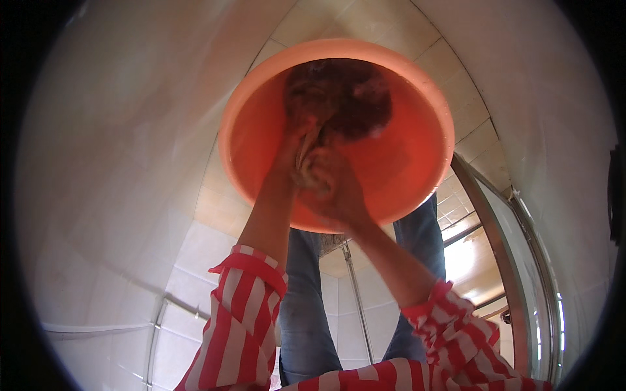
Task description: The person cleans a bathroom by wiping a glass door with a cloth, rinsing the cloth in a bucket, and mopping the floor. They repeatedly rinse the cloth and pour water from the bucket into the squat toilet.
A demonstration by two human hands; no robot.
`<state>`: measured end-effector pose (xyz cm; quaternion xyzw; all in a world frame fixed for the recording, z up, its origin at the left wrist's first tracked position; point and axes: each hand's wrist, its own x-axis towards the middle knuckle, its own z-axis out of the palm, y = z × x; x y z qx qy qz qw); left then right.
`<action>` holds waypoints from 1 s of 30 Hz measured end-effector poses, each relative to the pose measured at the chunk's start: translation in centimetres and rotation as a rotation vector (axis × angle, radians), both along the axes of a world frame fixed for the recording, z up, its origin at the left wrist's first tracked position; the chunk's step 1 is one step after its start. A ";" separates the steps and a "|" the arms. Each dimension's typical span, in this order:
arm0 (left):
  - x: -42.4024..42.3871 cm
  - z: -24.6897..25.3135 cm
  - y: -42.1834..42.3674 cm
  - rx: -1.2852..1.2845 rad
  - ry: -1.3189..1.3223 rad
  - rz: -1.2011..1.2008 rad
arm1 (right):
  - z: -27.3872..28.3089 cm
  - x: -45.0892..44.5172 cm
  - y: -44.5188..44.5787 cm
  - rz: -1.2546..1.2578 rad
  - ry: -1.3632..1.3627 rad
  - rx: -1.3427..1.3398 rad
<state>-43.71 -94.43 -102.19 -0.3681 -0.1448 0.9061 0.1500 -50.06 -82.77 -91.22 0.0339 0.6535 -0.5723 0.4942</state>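
Note:
Before me is a large orange plastic basin (337, 49). Toward its far side lies a dark, bunched cloth (362, 107); blur hides its folds. A twisted, brownish length of cloth (307, 151) runs between my hands, and it seems to join the dark bundle. My left hand (296, 139) grips this length deeper in the basin, its fingers partly lost in shadow. Closer to me, my right hand (332, 173) is closed around the near end, blurred. Both forearms reach over the basin's near rim.
Tiled floor (362, 22) surrounds the basin, between pale walls on both sides. My jeans-clad legs (305, 303) are just behind it. A metal-framed glass door (518, 244) stands at the right. Thin pipes run along the left wall (156, 317) and between my legs (359, 298).

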 end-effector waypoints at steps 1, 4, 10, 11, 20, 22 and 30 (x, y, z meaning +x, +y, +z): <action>-0.6 0.6 0.0 -0.037 -0.118 -0.079 | 2.2 0.0 -0.1 0.046 0.127 0.014; -1.6 1.8 1.3 -0.226 -0.227 -0.110 | 3.0 0.6 -1.3 0.098 0.586 0.147; -1.2 2.4 3.0 -0.345 -0.185 0.029 | -4.7 0.0 -3.5 0.033 0.941 0.430; -0.8 2.5 3.2 -0.353 -0.176 0.064 | -4.2 -0.7 -3.0 0.062 0.831 0.347; -5.1 10.4 2.6 -0.825 -0.596 -0.053 | -9.9 -3.1 1.9 0.091 0.652 0.826; -3.1 8.4 2.4 -1.088 -0.544 -0.178 | -9.2 -2.9 2.4 0.239 0.574 0.747; -3.6 14.3 5.6 -1.776 -0.456 -0.839 | -9.2 -4.9 2.7 -0.002 -0.538 -0.111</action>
